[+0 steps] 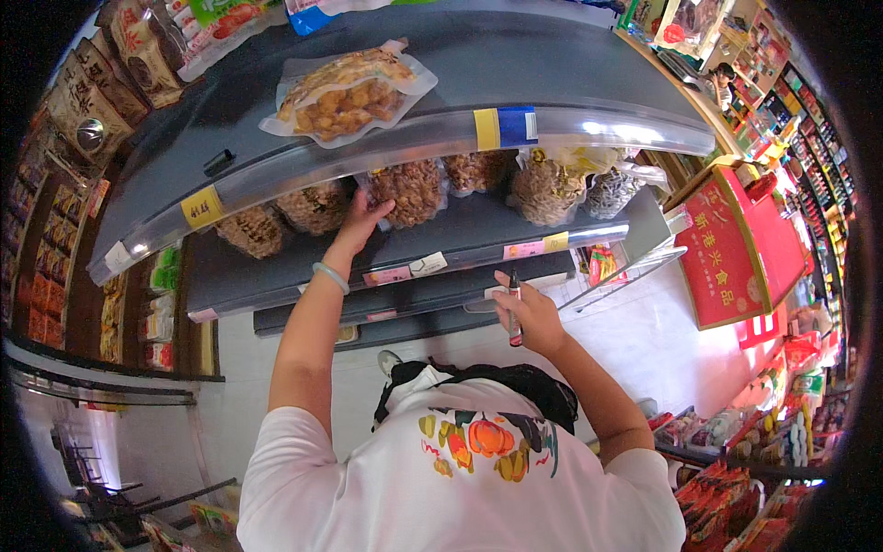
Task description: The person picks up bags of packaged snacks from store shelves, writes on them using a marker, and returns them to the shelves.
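Observation:
On the middle shelf, my left hand (363,219) rests against a clear bag of brown dried food (407,193), its thumb on the bag's front; whether the fingers grip it is hidden. My right hand (534,319) holds a black and red marker pen (514,310) upright, in front of the lower shelf edge. A black pen cap (219,163) lies on the upper shelf. Near it is a clear bag of golden-brown pieces (352,96). More filled bags (548,190) stand along the middle shelf. Yellow tags (201,207) and pink labels (386,274) with writing sit on the shelf edges.
The clear rail of the upper shelf (414,141) juts out over the middle shelf. A wire rack (621,276) hangs at the right end. Beyond it stands a red display box (731,241). Packed shelves line the left. A person (721,83) is far off at the upper right.

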A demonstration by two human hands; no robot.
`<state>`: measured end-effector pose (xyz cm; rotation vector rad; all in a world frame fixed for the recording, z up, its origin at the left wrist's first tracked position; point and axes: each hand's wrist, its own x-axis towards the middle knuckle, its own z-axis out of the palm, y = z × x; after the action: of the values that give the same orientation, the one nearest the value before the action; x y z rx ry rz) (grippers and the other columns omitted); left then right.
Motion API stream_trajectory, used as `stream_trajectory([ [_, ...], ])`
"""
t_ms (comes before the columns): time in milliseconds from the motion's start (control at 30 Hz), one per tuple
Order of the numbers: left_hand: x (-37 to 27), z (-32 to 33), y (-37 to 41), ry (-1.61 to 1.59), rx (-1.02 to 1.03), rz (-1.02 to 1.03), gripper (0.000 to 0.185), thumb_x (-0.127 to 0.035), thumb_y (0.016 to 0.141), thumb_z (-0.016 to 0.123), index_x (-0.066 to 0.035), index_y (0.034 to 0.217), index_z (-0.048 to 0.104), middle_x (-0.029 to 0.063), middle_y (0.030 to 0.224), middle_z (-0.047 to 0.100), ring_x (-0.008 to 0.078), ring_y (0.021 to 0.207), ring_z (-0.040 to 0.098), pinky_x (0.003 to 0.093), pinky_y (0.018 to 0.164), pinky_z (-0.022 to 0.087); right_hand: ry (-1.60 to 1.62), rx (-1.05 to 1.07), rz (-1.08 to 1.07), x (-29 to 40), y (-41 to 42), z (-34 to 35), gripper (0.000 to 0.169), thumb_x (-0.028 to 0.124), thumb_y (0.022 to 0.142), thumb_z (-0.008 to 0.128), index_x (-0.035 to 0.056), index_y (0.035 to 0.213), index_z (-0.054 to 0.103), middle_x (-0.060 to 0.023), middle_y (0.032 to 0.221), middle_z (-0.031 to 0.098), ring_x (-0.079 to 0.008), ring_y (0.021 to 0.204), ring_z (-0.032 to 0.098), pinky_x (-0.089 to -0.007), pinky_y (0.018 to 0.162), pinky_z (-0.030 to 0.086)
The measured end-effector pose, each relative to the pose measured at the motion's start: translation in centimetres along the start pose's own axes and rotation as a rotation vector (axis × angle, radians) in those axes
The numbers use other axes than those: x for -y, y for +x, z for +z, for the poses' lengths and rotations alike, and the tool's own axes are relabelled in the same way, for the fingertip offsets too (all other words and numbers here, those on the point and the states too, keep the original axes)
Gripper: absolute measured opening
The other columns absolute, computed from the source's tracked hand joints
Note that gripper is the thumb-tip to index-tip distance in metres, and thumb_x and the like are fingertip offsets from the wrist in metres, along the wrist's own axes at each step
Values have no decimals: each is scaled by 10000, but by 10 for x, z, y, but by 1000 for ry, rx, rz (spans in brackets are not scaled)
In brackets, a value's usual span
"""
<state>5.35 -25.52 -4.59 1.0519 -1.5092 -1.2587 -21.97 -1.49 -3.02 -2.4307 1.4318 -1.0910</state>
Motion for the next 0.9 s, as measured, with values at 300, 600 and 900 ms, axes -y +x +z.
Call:
stream_trajectory([
  [300, 23, -11, 25, 37, -9, 50, 632, -188, 770, 682, -51, 1289, 347, 91, 1233, 469, 197, 1112, 464, 329, 921, 380, -24, -14, 0, -5, -8, 2, 439, -6, 683, 666, 117, 1059, 478, -157, 1166, 550, -308, 822, 613, -348, 643, 510],
  [600, 5, -4, -5, 59, -11, 39, 846, -239, 742, 723, -96, 1367, 171, 153, 1387, 250, 275, 1273, 283, 390, 1035, 260, -33, -54, -32, -2, -2, 2, 463, -20, 665, 668, 109, 1066, 475, -166, 1173, 548, -302, 808, 611, -346, 657, 508],
  [900, 7, -7, -7, 114, -46, 48, 817, -262, 742, 714, -81, 1348, 196, 175, 1356, 298, 315, 1252, 310, 445, 1012, 272, 16, -64, -73, -3, 10, 4, 461, -33, 649, 667, 94, 1055, 489, -165, 1168, 552, -286, 755, 602, -334, 645, 504],
])
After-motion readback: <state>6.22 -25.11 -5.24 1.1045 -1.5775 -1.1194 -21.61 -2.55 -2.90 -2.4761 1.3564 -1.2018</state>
